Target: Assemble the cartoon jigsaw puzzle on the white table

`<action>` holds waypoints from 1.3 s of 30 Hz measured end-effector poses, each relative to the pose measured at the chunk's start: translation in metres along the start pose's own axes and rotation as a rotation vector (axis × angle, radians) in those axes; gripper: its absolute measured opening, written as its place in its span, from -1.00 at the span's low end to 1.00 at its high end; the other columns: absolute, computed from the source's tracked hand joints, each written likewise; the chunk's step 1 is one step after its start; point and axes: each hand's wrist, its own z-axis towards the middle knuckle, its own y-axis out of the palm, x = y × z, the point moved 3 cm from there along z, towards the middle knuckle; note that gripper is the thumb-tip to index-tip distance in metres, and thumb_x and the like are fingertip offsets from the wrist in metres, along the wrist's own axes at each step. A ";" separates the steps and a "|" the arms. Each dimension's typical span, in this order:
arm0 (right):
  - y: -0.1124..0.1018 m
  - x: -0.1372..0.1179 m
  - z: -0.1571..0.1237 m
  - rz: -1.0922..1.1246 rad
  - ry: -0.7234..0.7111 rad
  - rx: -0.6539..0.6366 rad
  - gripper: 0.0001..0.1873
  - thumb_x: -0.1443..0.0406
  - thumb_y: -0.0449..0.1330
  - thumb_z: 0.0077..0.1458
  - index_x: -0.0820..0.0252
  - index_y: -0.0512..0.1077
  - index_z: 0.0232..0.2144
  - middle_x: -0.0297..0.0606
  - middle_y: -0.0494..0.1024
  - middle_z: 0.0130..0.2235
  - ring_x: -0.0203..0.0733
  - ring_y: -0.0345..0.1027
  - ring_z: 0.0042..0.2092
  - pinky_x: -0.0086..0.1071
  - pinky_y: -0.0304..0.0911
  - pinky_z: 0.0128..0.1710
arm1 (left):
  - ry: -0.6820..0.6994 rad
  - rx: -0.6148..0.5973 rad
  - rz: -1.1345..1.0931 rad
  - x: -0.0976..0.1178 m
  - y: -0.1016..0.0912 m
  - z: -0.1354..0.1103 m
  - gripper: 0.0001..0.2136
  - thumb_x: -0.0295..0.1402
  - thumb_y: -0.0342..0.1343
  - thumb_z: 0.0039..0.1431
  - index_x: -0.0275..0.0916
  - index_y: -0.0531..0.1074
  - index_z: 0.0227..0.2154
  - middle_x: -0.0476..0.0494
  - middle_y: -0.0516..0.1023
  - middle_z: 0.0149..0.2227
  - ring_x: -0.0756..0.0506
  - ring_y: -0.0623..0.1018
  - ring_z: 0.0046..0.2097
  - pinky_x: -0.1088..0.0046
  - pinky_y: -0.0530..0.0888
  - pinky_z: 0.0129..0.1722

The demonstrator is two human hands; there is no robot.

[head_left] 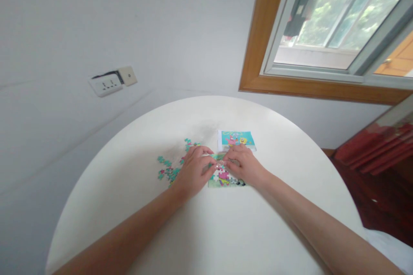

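Note:
A partly assembled jigsaw puzzle point(223, 178) with a pink cartoon figure lies on the round white table, its upper part covered by my fingers. My left hand point(194, 169) reaches in from the left, thumb and forefinger pinched over the puzzle. From the right, my right hand point(243, 164) meets it, thumb and forefinger closed close to the left fingertips. A small puzzle piece point(220, 166) shows between the fingertips of both hands; its outline is mostly hidden. Loose puzzle pieces point(167, 172), mostly teal with some pink, are scattered beside and partly behind my left hand.
Just beyond the puzzle lies a teal picture card point(238, 138) with cartoon figures. The white table point(129, 189) reaches close to a pale wall with a socket point(108, 84). A wood-framed window point(250, 81) is at the upper right, and a red curtain point(371, 150) hangs at the right.

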 end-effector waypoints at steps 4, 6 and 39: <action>-0.002 -0.003 0.001 0.012 -0.018 -0.008 -0.83 0.27 0.15 0.16 0.18 0.53 -0.38 -0.22 0.49 -0.31 -0.17 0.27 -0.17 -0.29 0.08 -0.10 | -0.014 0.029 -0.001 0.001 0.000 0.000 -0.89 -0.34 0.11 0.17 -0.20 0.50 -0.40 -0.13 0.39 -0.13 -0.15 0.33 -0.03 0.20 0.26 0.03; -0.003 -0.004 0.001 0.009 -0.013 -0.013 -0.84 0.30 0.15 0.15 0.18 0.52 -0.38 -0.22 0.49 -0.31 -0.17 0.27 -0.18 -0.29 0.08 -0.10 | -0.015 0.032 -0.001 0.002 0.000 0.000 -0.88 -0.33 0.10 0.18 -0.21 0.50 -0.40 -0.14 0.40 -0.13 -0.15 0.32 -0.03 0.20 0.27 0.03; -0.012 -0.002 -0.008 -0.174 0.029 -0.142 -0.86 0.27 0.14 0.17 0.10 0.51 -0.32 -0.22 0.44 -0.21 -0.11 0.18 -0.09 -0.24 0.04 -0.06 | 0.152 -0.164 0.027 0.014 -0.001 -0.004 -0.86 -0.38 0.18 0.07 0.00 0.58 -0.33 -0.08 0.43 -0.16 -0.16 0.33 -0.05 0.24 0.23 0.01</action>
